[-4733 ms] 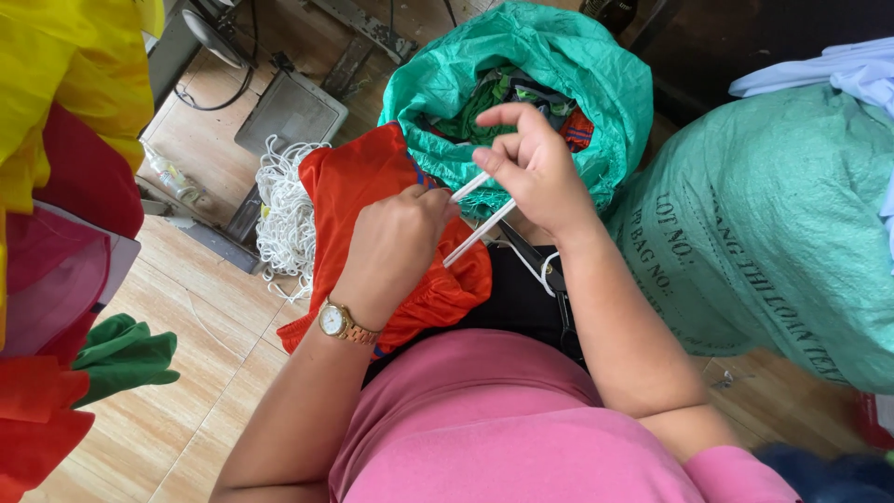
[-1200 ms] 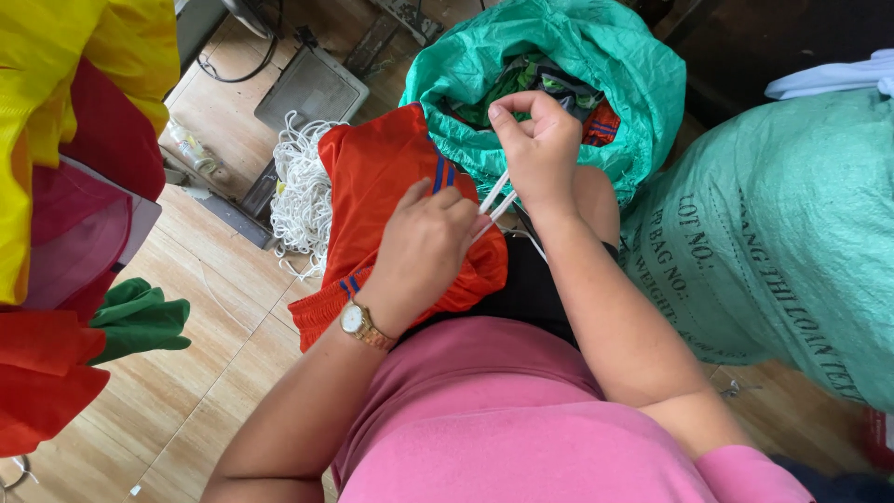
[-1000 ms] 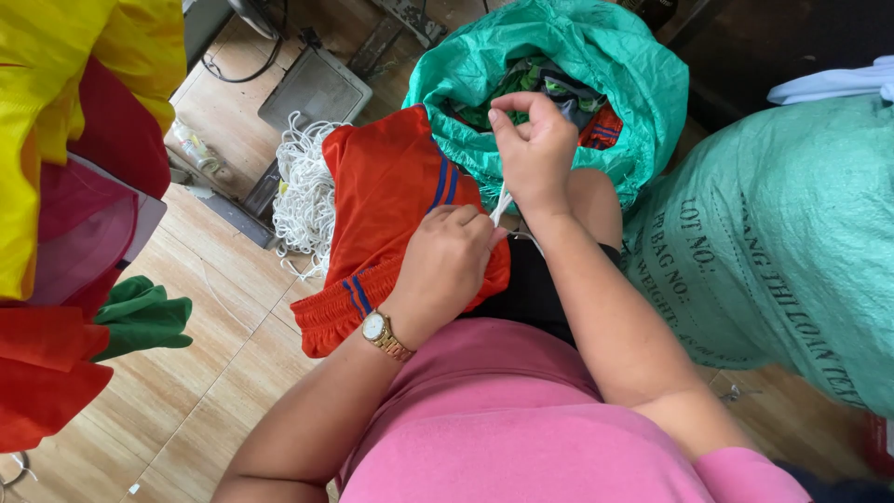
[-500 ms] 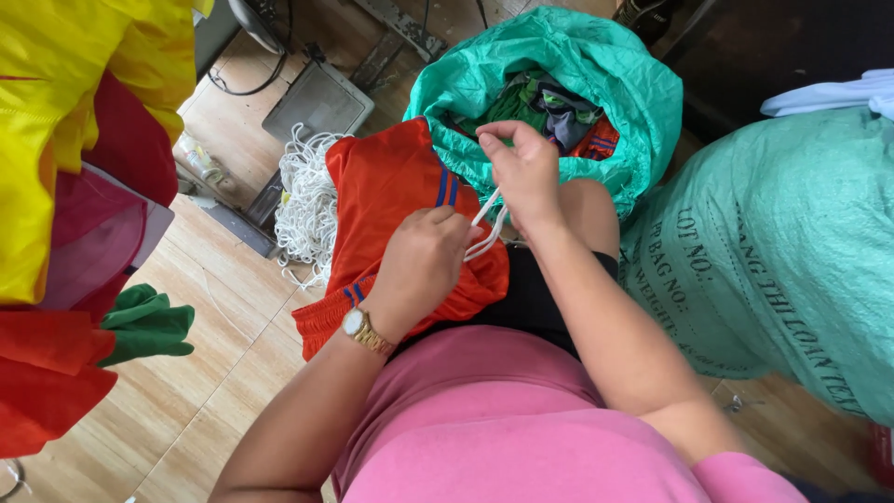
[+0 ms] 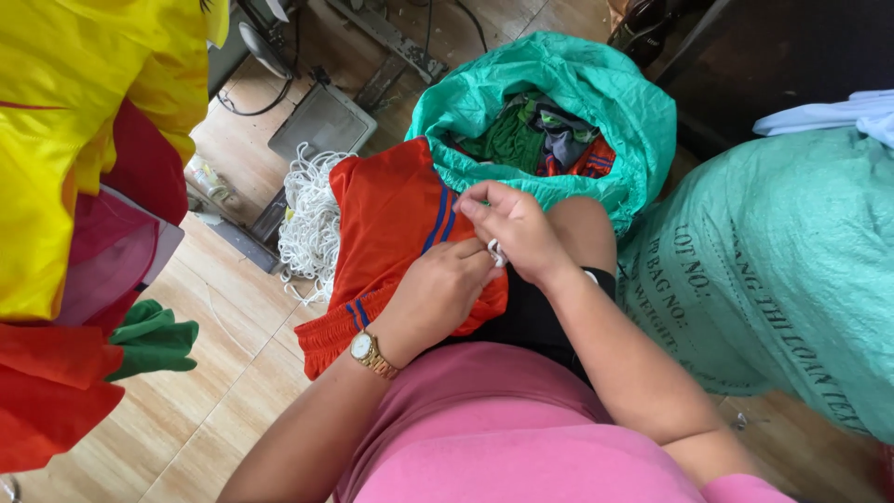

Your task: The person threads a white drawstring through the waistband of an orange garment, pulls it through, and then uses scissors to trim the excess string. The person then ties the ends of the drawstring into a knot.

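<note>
While fingers hide most of the white drawstring (image 5: 494, 251), both hands pinch it, left hand (image 5: 447, 291), right hand (image 5: 515, 233), orange shorts (image 5: 396, 233) lying lengthwise from waistband near wrist toward open green sack (image 5: 605, 102).

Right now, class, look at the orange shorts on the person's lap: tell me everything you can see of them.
The orange shorts look like thin, shiny sports cloth with blue side stripes and a gathered, ribbed waistband at the near edge. They lie crumpled across the lap, partly over a black garment, next to a pile of white cord and below an open green sack. The left hand presses on them; the right hand pinches a white cord at their edge.
</note>
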